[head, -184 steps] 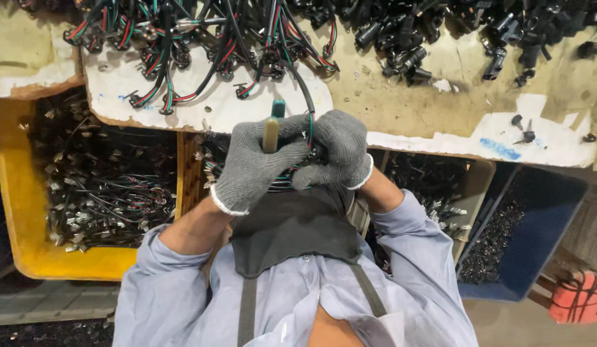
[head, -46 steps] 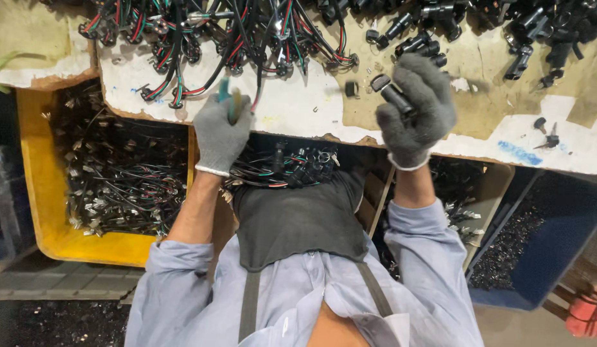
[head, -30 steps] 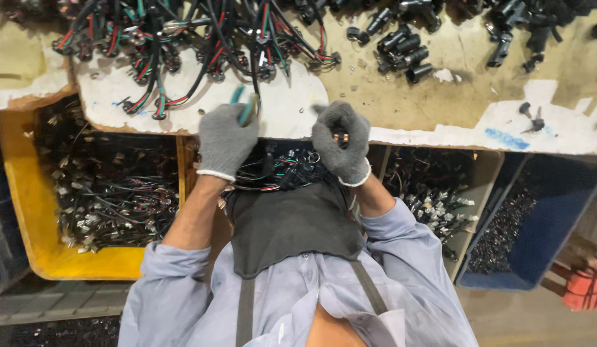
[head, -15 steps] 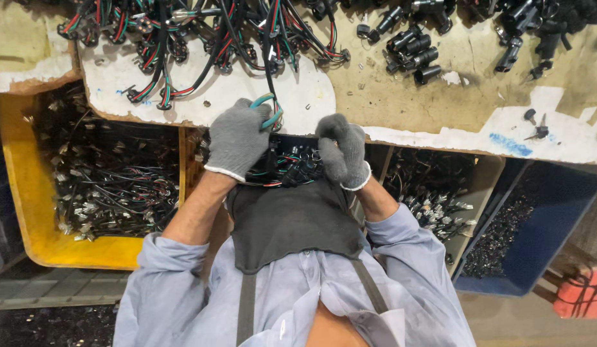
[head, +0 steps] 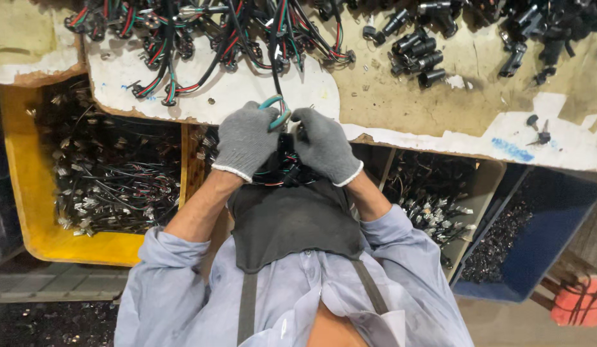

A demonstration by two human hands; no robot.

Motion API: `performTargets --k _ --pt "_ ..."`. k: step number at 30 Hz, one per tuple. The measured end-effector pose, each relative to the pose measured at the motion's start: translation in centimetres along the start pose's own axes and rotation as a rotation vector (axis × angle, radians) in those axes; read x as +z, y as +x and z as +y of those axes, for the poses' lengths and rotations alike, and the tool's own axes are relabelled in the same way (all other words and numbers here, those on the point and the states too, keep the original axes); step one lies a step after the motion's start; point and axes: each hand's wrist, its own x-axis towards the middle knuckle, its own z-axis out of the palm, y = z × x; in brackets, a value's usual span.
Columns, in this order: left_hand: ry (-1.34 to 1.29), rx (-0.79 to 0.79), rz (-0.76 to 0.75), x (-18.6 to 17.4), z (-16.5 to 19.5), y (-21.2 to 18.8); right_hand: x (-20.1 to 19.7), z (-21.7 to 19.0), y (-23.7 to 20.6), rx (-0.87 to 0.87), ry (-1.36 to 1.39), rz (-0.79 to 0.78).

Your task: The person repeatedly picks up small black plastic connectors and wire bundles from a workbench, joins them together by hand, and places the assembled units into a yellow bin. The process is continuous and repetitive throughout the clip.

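Pliers (head: 276, 110) with teal handles sit clenched in the left hand (head: 245, 140). The right hand (head: 325, 145) is closed, pinching a thin black cable (head: 273, 61) just beside the tool. Cable judged light and limp: grip close to the end.

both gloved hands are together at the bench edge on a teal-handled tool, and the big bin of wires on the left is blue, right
Not quite: the big plastic bin of wires on the left is yellow, as the head view shows; the blue bin is on the right. The left hand and right hand, in grey gloves, do meet at the teal-handled tool by the bench edge.

A factory workbench: wire harnesses (head: 202, 38) heaped on a worn benchtop (head: 401, 109), parts bins (head: 35, 212) below.
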Motion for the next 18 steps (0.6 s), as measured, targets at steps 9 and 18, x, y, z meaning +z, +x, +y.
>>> performTargets --k 9,18 --pt "0.022 -0.115 0.064 1.5 2.8 0.3 -3.2 0.0 -2.5 0.152 0.004 0.229" --pt "0.006 -0.114 -0.067 1.2 2.6 3.5 -4.7 -0.2 -3.5 0.050 -0.119 0.346"
